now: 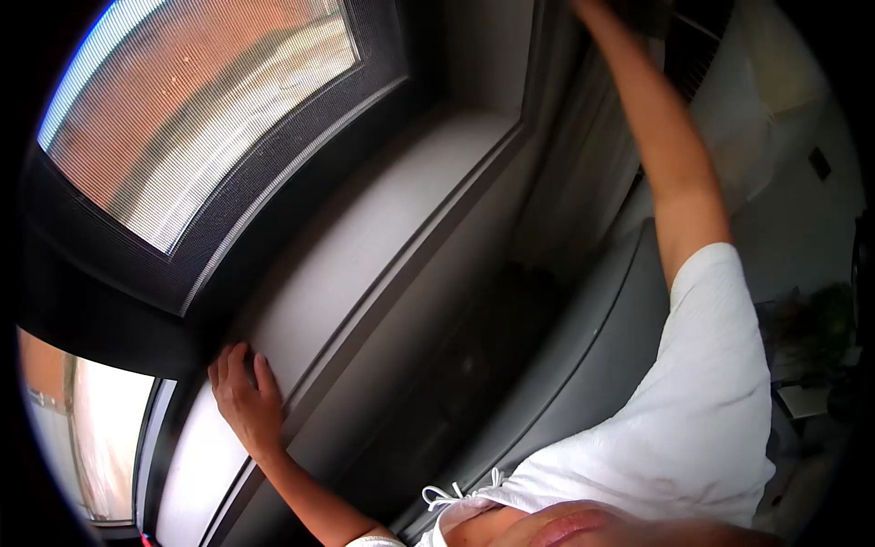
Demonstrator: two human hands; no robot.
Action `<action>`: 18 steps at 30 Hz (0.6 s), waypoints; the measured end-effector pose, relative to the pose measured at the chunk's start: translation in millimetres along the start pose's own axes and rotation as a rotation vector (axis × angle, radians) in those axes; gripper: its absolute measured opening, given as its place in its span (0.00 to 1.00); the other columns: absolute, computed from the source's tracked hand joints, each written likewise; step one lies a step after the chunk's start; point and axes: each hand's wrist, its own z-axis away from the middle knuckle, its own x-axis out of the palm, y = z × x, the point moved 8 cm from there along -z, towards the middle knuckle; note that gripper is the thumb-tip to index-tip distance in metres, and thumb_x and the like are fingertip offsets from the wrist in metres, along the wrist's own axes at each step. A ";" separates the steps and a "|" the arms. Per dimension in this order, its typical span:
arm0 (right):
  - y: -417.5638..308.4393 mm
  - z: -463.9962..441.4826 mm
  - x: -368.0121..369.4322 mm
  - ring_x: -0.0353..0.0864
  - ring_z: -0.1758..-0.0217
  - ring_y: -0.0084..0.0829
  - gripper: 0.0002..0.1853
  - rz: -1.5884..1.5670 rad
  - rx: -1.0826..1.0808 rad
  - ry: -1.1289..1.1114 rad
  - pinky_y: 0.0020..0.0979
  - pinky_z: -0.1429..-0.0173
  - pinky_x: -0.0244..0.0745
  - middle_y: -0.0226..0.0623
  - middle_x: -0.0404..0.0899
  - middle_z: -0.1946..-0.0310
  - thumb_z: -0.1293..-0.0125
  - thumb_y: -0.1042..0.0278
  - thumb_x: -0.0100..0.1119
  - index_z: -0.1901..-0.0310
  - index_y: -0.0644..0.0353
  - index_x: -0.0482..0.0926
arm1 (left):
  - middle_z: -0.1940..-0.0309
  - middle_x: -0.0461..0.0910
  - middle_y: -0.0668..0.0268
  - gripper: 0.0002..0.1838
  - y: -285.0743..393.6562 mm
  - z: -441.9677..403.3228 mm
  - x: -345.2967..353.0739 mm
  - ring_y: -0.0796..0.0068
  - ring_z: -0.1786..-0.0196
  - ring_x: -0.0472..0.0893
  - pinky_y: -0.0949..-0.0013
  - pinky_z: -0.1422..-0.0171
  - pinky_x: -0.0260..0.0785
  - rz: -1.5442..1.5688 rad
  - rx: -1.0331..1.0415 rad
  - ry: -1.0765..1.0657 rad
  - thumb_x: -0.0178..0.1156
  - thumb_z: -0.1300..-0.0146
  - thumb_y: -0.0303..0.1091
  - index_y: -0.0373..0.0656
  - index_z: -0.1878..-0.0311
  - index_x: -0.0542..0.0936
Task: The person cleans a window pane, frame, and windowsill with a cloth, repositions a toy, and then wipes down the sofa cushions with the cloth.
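Person at a window, both arms reaching out. Left hand [246, 401] at 8 o'clock, back of the hand uppermost, resting on the pale sill [365, 219]; fingers loosely bent, thumb a little apart from them, nothing seen in its grasp. Fingertips lie close to the dark window frame [109, 246]. The sill runs on a slant from about 7 o'clock up past the middle toward 12, a dark groove along its near side. At 10 o'clock, a mesh-like panel [228, 100] set in the frame, brownish-red and pale bands showing through; at 8, a smaller bright pane [109, 438], beyond the left hand. Right arm [674, 164] stretched from 3 o'clock up to 1 — its hand [588, 5] is cut off by the top edge, so how far the fingers are spread, or what they hold, cannot be told. Pale folded cloth [565, 173] hangs beside that forearm. Grey curved surface [592, 346] with a dark seam at 4 o'clock, next to the white top [638, 428]; drawstring bow [463, 494] at 6. Leafy plant [811, 333], dim, at 3.
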 end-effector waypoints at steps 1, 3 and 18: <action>17.7 36.9 6.7 0.84 0.56 0.37 0.22 0.040 -0.015 0.029 0.42 0.54 0.78 0.39 0.84 0.64 0.39 0.41 0.61 0.58 0.54 0.81 | 0.51 0.81 0.53 0.13 -0.7 0.1 0.0 0.49 0.46 0.77 0.54 0.40 0.69 0.007 -0.018 -0.010 0.60 0.36 0.31 0.34 0.52 0.80; 48.0 116.5 16.6 0.85 0.59 0.37 0.25 0.098 -0.012 0.055 0.42 0.58 0.78 0.38 0.84 0.68 0.38 0.36 0.58 0.61 0.54 0.82 | 0.50 0.81 0.53 0.13 -2.8 1.5 0.9 0.49 0.45 0.77 0.53 0.40 0.69 0.000 0.009 -0.005 0.60 0.36 0.31 0.35 0.52 0.80; 52.2 341.2 38.2 0.82 0.44 0.38 0.28 -0.216 0.631 -0.472 0.37 0.41 0.73 0.44 0.83 0.51 0.32 0.43 0.59 0.47 0.64 0.80 | 0.51 0.81 0.54 0.13 -8.5 6.0 -5.1 0.51 0.45 0.77 0.55 0.41 0.70 0.023 -0.015 0.066 0.63 0.37 0.32 0.38 0.51 0.80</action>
